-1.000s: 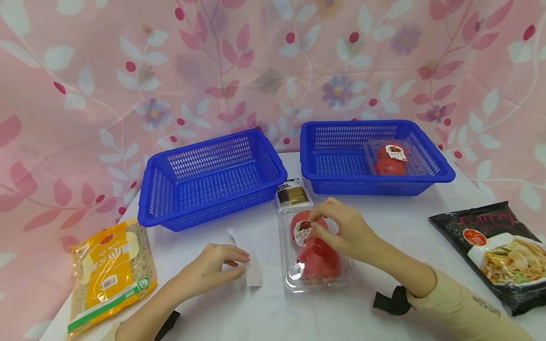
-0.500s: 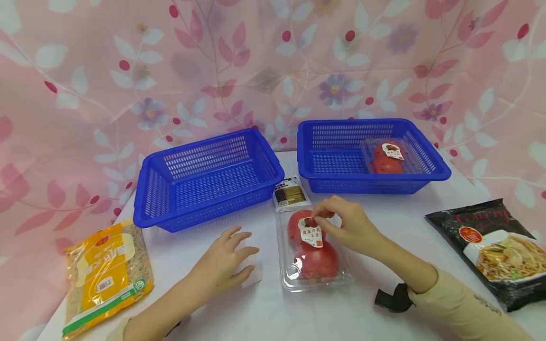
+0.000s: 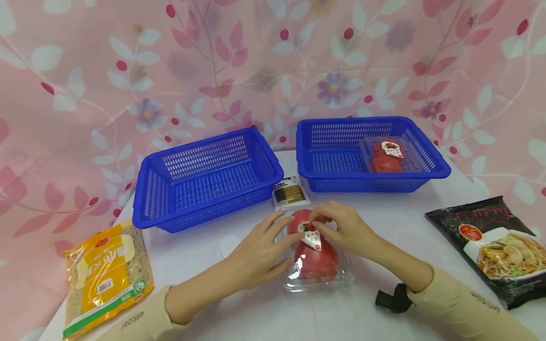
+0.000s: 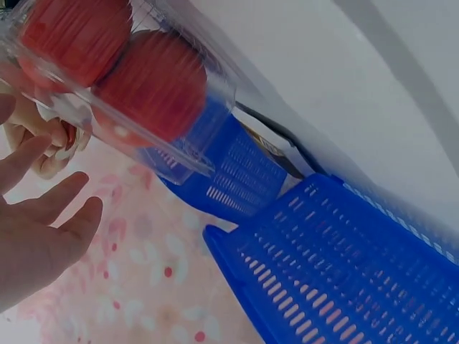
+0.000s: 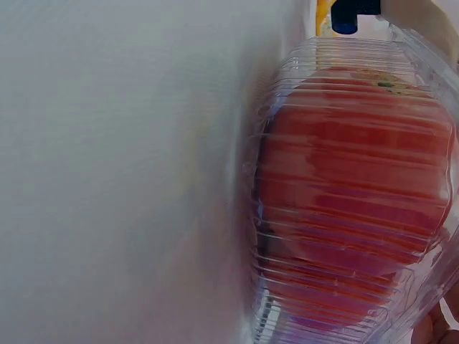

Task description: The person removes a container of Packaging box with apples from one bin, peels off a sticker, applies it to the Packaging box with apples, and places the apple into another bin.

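Observation:
A clear plastic box [image 3: 294, 283] with two red, tomato-like fruits [image 3: 316, 259] lies at the table's middle. On its lid is a white sticker label [image 3: 313, 240] with red print and a fruit picture. My right hand [image 3: 347, 229] pinches the label's upper part between thumb and forefinger. The left hand [image 3: 260, 251] reaches over the box's left side, fingers spread and holding nothing; whether its fingertips touch the lid I cannot tell. The left wrist view shows the left hand [image 4: 43, 229] beside the box, fingers loosely extended.
Two blue baskets stand behind: the left basket [image 3: 209, 208] and the right basket [image 3: 375, 184], which contains another labelled fruit box [image 3: 387, 163]. A small packet [image 3: 290, 193] lies between them. A yellow grain bag [image 3: 106, 279] is at left, a black noodle bag [image 3: 490, 246] at right.
My left hand has moved right from the white paper strip to the box, its fingers spreading out. The right hand stays at the label, which has shifted slightly over the fruits.

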